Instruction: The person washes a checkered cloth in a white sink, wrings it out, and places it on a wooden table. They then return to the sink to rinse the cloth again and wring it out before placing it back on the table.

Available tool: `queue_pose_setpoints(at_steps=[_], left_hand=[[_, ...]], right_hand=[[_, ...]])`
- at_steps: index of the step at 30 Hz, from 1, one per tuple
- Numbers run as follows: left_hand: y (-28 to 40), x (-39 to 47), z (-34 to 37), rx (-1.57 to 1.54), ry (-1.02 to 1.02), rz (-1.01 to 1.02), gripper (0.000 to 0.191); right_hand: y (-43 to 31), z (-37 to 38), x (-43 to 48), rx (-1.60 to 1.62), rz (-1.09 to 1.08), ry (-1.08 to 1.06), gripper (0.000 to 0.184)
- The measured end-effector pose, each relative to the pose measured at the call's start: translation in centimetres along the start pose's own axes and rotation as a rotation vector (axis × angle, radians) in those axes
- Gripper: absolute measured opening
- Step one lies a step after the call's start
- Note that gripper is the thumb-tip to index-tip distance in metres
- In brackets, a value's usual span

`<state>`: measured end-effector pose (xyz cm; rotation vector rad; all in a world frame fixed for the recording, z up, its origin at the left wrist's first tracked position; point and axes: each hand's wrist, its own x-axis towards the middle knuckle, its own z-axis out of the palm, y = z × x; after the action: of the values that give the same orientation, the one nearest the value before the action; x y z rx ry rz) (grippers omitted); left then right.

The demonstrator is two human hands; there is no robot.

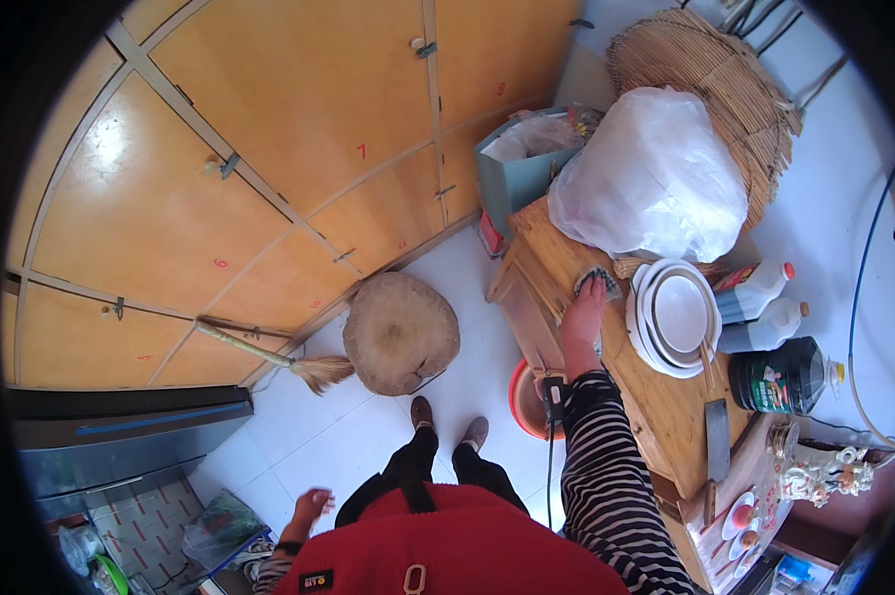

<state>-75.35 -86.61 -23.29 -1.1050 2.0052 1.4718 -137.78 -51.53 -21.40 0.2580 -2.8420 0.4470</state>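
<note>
My right hand (586, 316) rests on a wooden table (656, 416), its fingers pressed over a dark checked cloth (611, 285) near the table's edge. Just right of that hand is a stack of white bowls (682, 309), with chopsticks (708, 364) at its rim. A large bundle in clear plastic (648, 178) sits beyond the cloth. The cleaver (716, 440) lies closer to me, by the table's right side. Down at my left side, my left hand (312, 506) hangs in the air with loosely curled fingers and nothing in it.
A round wooden block (401, 332) and a broom (299, 364) are on the floor by wooden cabinets (284, 134). Below the table's edge stands a red-rimmed basin (525, 405). Bottles (778, 375) line the wall; a teal bag (522, 178) is at the table's far end.
</note>
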Motion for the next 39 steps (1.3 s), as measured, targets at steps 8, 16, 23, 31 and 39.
queue_pose_setpoints(at_steps=[8, 16, 23, 31, 39], left_hand=[[-6.2, -3.6, 3.2, 0.035, -0.149, -0.276, 0.023], [7.4, 4.3, 1.1, -0.257, 0.036, -0.160, 0.023], [8.9, 5.7, 0.5, -0.137, -0.019, -0.180, 0.024], [-0.3, 2.3, 0.2, -0.320, 0.038, -0.358, 0.021], [-0.8, 1.2, -0.3, -0.046, -0.042, -0.203, 0.027]], right_hand=[[-7.8, 4.2, 9.1, 0.125, -0.171, -0.182, 0.044], [-9.4, 2.7, 6.5, 0.033, -0.261, -0.339, 0.048], [-10.3, 6.3, 11.1, 0.116, -0.340, -0.140, 0.050], [-9.7, 5.0, 9.8, 0.068, 0.077, -0.094, 0.050], [-5.9, 1.4, 3.5, -0.035, 0.193, -0.009, 0.047]])
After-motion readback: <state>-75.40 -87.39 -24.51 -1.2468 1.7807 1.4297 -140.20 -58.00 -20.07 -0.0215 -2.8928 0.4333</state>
